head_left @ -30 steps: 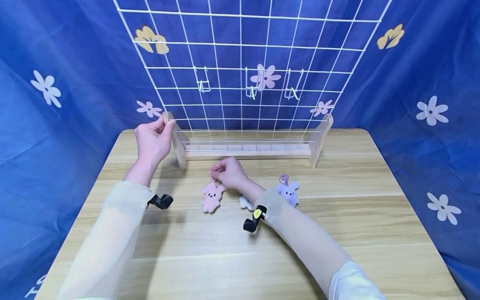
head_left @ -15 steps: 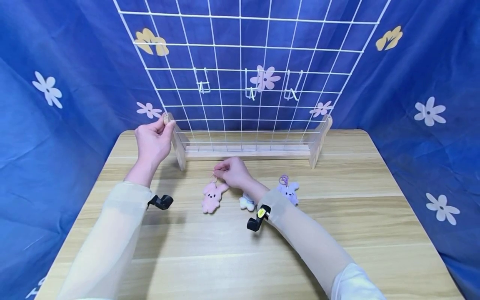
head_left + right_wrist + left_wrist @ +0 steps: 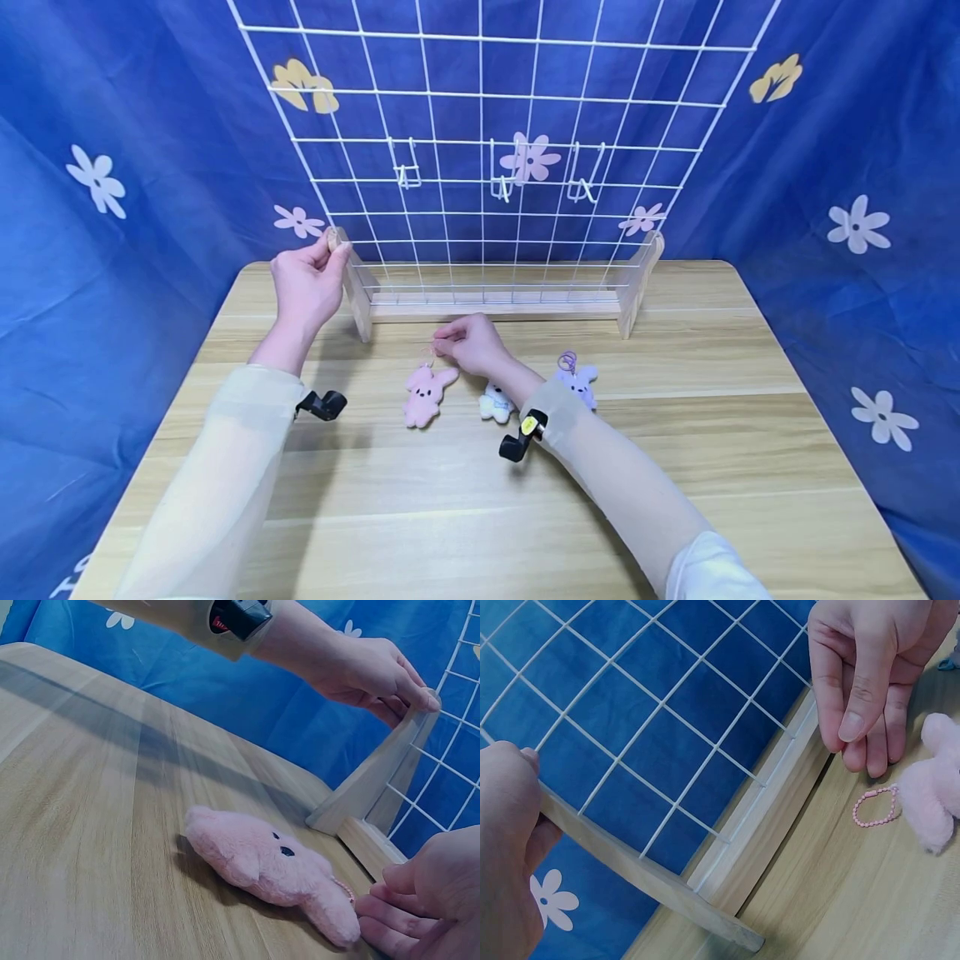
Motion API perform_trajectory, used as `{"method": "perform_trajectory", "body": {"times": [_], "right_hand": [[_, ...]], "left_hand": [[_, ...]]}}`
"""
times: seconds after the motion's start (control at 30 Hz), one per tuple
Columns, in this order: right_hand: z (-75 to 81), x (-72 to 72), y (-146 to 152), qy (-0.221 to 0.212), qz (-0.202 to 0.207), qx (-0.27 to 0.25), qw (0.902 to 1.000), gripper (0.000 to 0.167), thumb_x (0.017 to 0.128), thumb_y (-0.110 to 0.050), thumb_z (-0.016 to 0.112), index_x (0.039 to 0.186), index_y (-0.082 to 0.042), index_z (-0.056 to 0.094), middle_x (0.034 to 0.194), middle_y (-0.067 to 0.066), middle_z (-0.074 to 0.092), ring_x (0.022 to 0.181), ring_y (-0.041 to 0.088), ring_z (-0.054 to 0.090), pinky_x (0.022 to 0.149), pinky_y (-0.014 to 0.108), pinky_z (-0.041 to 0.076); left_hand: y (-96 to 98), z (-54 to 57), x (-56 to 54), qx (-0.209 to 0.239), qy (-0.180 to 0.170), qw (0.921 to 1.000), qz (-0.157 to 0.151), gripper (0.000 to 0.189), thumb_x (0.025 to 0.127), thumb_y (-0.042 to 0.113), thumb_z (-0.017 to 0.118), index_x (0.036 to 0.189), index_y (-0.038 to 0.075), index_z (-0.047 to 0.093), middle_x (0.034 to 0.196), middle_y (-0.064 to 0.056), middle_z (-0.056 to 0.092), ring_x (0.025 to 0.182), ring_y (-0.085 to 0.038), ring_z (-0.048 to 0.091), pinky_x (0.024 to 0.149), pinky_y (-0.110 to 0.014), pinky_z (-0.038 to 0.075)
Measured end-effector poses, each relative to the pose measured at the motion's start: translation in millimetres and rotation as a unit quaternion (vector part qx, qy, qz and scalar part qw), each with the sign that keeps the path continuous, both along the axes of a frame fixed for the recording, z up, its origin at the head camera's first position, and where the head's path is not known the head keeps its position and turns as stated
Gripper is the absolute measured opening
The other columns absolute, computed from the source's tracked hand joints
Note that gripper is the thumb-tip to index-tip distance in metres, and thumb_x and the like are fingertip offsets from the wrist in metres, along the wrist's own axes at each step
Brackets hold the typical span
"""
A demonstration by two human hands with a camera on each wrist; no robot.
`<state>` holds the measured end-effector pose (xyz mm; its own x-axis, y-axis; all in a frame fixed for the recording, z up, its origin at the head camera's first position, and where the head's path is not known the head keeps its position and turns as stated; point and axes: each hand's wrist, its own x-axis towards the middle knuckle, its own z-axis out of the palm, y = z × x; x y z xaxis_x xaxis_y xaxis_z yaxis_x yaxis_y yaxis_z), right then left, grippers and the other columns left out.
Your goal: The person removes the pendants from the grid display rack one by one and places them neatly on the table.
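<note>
My left hand (image 3: 306, 283) grips the top of the left wooden side piece (image 3: 356, 287) of a white wire grid rack (image 3: 480, 212). Near the rack's foot, my right hand (image 3: 474, 346) hovers with fingers loosely bent and nothing between them. Just below those fingertips, the pink bead chain (image 3: 874, 808) of a pink plush bunny keychain (image 3: 425, 397) lies in a loop on the table. The bunny lies face up, black eyes and nose showing. Partly under my right wrist is a white plush keychain (image 3: 495, 404). A purple plush keychain (image 3: 577, 385) lies to the right, partly covered by the forearm.
Three white hooks hang in a row on the grid: left hook (image 3: 407, 173), middle hook (image 3: 502, 185) and right hook (image 3: 582, 187). The rack stands at the back of the wooden table (image 3: 420, 517). A blue flowered curtain (image 3: 847, 100) surrounds it.
My right hand has drifted slightly right, its fingertips coming away from the pink bunny's chain. More of the white plush shows now. My left hand stays on the rack.
</note>
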<state>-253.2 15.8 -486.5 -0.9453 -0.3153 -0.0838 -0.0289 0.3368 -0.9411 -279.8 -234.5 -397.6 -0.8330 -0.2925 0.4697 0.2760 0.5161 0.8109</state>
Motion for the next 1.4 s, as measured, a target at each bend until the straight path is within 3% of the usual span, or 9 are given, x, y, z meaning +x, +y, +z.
{"method": "perform_trajectory", "body": {"times": [0.2, 0.4, 0.57, 0.77, 0.87, 1.13, 1.4], "right_hand": [[-2.2, 0.5, 4, -0.012, -0.007, -0.014, 0.9998, 0.007, 0.095, -0.003, 0.079, 0.102, -0.001, 0.08, 0.084, 0.002, 0.076, 0.081, 0.017, 0.074, 0.072, 0.023, 0.063], [1.8, 4.5, 7, -0.039, -0.008, -0.068, 0.9969, 0.01, 0.096, 0.004, 0.076, 0.105, 0.007, 0.077, 0.092, 0.017, 0.077, 0.089, 0.031, 0.077, 0.077, 0.028, 0.066], [7.6, 8.2, 15, -0.025, -0.004, -0.053, 0.9983, 0.015, 0.096, -0.001, 0.077, 0.11, 0.005, 0.077, 0.091, 0.011, 0.078, 0.09, 0.03, 0.076, 0.079, 0.03, 0.066], [17.6, 10.7, 25, -0.034, -0.008, -0.067, 0.9972, 0.02, 0.095, -0.001, 0.078, 0.114, 0.006, 0.076, 0.092, 0.008, 0.078, 0.094, 0.034, 0.076, 0.086, 0.042, 0.066], [20.9, 11.1, 29, -0.027, -0.008, -0.063, 0.9976, 0.023, 0.095, -0.004, 0.079, 0.116, 0.005, 0.076, 0.093, 0.006, 0.078, 0.095, 0.032, 0.076, 0.087, 0.042, 0.066], [27.8, 13.3, 42, -0.009, 0.004, -0.075, 0.9972, 0.027, 0.096, -0.006, 0.079, 0.119, 0.007, 0.074, 0.098, 0.008, 0.079, 0.101, 0.037, 0.075, 0.089, 0.042, 0.065], [34.6, 13.2, 53, 0.003, -0.009, -0.105, 0.9944, 0.021, 0.096, -0.002, 0.078, 0.114, 0.006, 0.075, 0.1, 0.014, 0.079, 0.103, 0.044, 0.073, 0.091, 0.045, 0.064]], "left_hand": [[-0.8, -2.1, -0.2, -0.002, -0.004, 1.0, 0.001, 0.03, 0.1, 0.018, 0.077, 0.127, 0.007, 0.072, 0.122, -0.014, 0.071, 0.109, -0.013, 0.071, 0.089, -0.017, 0.059], [-5.3, -4.6, -0.3, -0.01, -0.009, 0.9999, 0.006, 0.033, 0.1, 0.02, 0.077, 0.129, 0.006, 0.071, 0.12, -0.015, 0.071, 0.106, -0.007, 0.071, 0.088, -0.017, 0.059], [-6.3, -4.5, 0.7, 0.001, -0.012, 0.9999, -0.003, 0.035, 0.1, 0.02, 0.077, 0.131, 0.005, 0.07, 0.119, -0.017, 0.071, 0.103, -0.005, 0.072, 0.086, -0.016, 0.059], [-3.5, -2.9, 1.7, 0.042, -0.026, 0.9987, -0.012, 0.041, 0.098, 0.016, 0.078, 0.135, 0.004, 0.067, 0.124, -0.021, 0.068, 0.108, -0.013, 0.072, 0.088, -0.017, 0.059], [-2.4, -1.5, 1.8, 0.051, -0.036, 0.9979, -0.015, 0.042, 0.098, 0.015, 0.078, 0.137, 0.003, 0.066, 0.126, -0.022, 0.067, 0.11, -0.016, 0.072, 0.09, -0.018, 0.059], [-1.6, 1.0, 1.8, 0.051, -0.05, 0.9974, -0.014, 0.043, 0.099, 0.018, 0.078, 0.138, 0.005, 0.067, 0.128, -0.022, 0.067, 0.115, -0.019, 0.071, 0.094, -0.02, 0.058], [2.3, 2.9, 6.4, 0.044, -0.045, 0.9979, -0.01, 0.042, 0.1, 0.023, 0.076, 0.138, 0.007, 0.068, 0.13, -0.02, 0.068, 0.116, -0.019, 0.07, 0.094, -0.021, 0.058]]}}
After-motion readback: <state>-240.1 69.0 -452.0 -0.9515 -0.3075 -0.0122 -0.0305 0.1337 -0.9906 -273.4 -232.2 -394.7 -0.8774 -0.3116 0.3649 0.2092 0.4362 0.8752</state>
